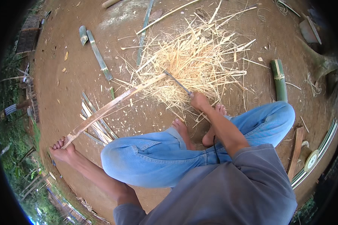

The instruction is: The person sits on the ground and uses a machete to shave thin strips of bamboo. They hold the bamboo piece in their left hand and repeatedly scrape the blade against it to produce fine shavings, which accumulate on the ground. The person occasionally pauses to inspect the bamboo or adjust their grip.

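Stretched out to the left, my left hand (62, 150) is closed round the near end of a long split bamboo strip (112, 104). The strip slants up and right across the ground in front of me. My right hand (200, 102) grips the handle of a knife (179, 83) with a long, narrow blade. Its blade tip meets the far end of the strip, at the near left part of a heap of pale bamboo shavings (199, 56). Whether the edge bites into the strip is too small to tell.
Several split bamboo strips (97, 123) lie under the long strip. A green bamboo section (279, 80) stands at the right; a split piece (99, 56) lies far left. Beside my right knee are a wooden board (296, 153) and a round dial-like object (311, 161). My bare feet (182, 131) flank the heap's near edge.
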A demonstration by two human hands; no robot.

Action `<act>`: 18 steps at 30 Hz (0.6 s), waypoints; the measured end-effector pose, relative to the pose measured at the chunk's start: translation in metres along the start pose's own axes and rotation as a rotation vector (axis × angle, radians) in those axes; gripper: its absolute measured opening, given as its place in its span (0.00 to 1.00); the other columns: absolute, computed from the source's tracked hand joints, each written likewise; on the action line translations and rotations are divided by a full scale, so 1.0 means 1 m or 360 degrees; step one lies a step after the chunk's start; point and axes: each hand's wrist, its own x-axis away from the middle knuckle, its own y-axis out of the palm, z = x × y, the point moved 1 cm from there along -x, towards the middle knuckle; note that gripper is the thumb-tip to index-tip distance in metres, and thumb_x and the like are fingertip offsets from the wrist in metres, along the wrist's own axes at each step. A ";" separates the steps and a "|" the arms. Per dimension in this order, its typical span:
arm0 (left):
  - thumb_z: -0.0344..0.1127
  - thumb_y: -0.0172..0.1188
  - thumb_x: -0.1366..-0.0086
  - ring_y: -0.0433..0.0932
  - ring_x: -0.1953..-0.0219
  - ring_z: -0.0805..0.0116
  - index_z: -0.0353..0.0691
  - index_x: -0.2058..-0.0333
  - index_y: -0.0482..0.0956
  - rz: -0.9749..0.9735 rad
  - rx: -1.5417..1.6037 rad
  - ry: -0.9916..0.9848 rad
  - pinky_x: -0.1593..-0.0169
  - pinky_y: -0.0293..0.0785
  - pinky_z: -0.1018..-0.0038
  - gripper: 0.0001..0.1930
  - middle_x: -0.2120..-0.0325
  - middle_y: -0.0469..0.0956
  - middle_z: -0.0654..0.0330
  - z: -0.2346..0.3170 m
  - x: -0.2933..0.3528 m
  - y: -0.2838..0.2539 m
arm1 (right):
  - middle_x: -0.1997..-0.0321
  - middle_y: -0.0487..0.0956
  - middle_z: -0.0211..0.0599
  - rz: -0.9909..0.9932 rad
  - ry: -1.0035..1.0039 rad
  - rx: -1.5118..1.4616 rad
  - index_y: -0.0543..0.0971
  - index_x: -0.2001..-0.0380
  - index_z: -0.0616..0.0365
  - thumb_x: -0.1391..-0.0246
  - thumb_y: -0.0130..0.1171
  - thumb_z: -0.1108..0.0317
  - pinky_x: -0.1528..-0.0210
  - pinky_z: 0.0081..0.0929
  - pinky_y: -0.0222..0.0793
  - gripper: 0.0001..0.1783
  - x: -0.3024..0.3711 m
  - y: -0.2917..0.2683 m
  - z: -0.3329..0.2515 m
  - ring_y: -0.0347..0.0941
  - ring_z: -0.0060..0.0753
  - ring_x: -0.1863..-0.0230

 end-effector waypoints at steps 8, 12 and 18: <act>0.57 0.37 0.28 0.56 0.74 0.68 0.45 0.74 0.56 0.0426 -0.0069 0.0062 0.64 0.62 0.66 0.23 0.77 0.58 0.62 -0.031 0.031 0.038 | 0.73 0.78 0.64 0.0119 -0.0195 -0.0309 0.75 0.62 0.66 0.42 0.51 0.63 0.61 0.49 0.71 0.15 0.008 0.009 -0.067 0.77 0.61 0.66; 0.54 0.36 0.29 0.59 0.70 0.65 0.42 0.72 0.58 0.0321 0.0073 0.0166 0.61 0.62 0.63 0.21 0.73 0.62 0.59 -0.027 0.023 0.025 | 0.73 0.79 0.58 0.0059 -0.0507 0.0000 0.75 0.62 0.63 0.47 0.56 0.66 0.64 0.50 0.73 0.13 0.008 0.021 -0.110 0.79 0.57 0.68; 0.47 0.41 0.33 0.61 0.68 0.63 0.41 0.74 0.61 0.0174 0.0092 0.0199 0.60 0.63 0.64 0.16 0.71 0.63 0.57 -0.040 -0.002 0.004 | 0.73 0.80 0.58 0.0110 -0.0324 -0.0017 0.75 0.64 0.64 0.49 0.56 0.68 0.66 0.48 0.74 0.11 -0.029 0.023 -0.096 0.79 0.56 0.68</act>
